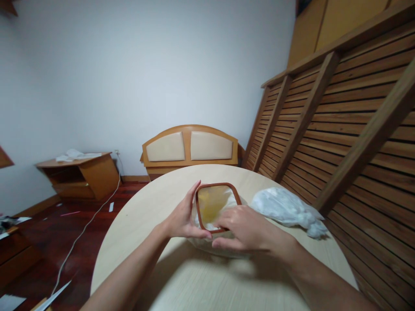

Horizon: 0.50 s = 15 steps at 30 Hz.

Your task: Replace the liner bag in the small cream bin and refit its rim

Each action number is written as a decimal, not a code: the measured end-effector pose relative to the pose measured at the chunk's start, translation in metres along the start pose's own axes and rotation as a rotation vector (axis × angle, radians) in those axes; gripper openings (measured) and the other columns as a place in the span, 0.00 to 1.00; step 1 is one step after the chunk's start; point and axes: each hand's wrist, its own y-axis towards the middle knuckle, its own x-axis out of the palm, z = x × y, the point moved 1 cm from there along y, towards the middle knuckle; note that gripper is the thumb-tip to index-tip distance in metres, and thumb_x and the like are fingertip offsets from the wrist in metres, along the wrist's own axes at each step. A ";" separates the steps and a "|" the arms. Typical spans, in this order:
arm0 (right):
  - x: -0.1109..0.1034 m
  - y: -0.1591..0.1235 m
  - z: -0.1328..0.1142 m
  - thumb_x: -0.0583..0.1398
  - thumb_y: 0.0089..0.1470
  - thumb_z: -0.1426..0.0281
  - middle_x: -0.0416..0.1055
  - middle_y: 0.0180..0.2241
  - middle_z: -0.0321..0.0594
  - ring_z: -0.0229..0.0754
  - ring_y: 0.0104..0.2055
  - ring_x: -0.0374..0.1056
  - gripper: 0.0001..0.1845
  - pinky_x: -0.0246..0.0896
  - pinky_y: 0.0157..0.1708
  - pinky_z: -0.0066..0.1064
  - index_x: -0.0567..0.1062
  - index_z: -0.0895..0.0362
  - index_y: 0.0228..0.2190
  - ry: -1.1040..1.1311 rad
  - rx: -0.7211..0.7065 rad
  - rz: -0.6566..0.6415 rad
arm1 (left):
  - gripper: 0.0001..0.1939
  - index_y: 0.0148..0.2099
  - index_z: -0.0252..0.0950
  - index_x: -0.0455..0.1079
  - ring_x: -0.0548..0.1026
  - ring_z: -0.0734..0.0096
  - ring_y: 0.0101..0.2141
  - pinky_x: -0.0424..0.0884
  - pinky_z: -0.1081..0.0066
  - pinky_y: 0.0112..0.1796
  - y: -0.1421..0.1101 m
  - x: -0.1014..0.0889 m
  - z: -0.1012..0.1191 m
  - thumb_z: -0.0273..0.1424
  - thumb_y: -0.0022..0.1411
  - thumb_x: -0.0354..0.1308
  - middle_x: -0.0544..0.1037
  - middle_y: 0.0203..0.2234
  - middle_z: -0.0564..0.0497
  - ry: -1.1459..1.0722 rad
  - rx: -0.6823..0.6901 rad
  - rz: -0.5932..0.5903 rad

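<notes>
A square, round-cornered container point(239, 196) with a brown rim is tilted up over the round table. Its inside or pane looks translucent, with a yellow patch and whitish, glossy areas; I cannot tell what these are. My left hand point(185, 214) grips its left side, thumb along the near edge and fingers at the far left corner. Curled at the near right part of the rim is my right hand point(241, 226), its fingertips over the pane and slightly blurred. What those fingers pinch, if anything, is hidden. Pale translucent material shows below the container.
A knotted white plastic bag point(288, 209) lies on the pale round table point(145, 224) to the right. Wooden slatted panels point(340, 121) lean close on that side. Beyond stands a padded headboard point(191, 144). At left are a low cabinet point(100, 175) and a floor cable point(82, 233).
</notes>
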 end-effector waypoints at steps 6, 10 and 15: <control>0.017 0.004 0.000 0.59 0.61 0.72 0.81 0.33 0.45 0.48 0.34 0.76 0.09 0.60 0.34 0.33 0.80 0.58 0.35 -0.072 0.133 -0.057 | 0.69 0.74 0.42 0.29 0.60 0.38 0.65 0.60 0.42 0.62 -0.001 -0.006 0.003 0.53 0.45 0.73 0.54 0.67 0.32 0.176 0.040 -0.003; 0.023 0.006 -0.002 0.59 0.59 0.73 0.80 0.39 0.46 0.49 0.40 0.76 0.07 0.63 0.39 0.34 0.77 0.59 0.37 -0.024 0.104 -0.002 | 0.69 0.74 0.41 0.31 0.61 0.37 0.64 0.61 0.42 0.61 0.000 -0.005 0.004 0.54 0.45 0.72 0.56 0.66 0.32 0.207 0.075 -0.011; 0.036 0.009 -0.004 0.59 0.59 0.70 0.80 0.39 0.47 0.49 0.39 0.75 0.07 0.63 0.38 0.34 0.77 0.59 0.38 0.040 0.078 -0.037 | 0.69 0.73 0.43 0.33 0.63 0.38 0.63 0.61 0.44 0.61 0.005 -0.004 0.009 0.52 0.43 0.74 0.59 0.65 0.33 0.214 0.113 -0.034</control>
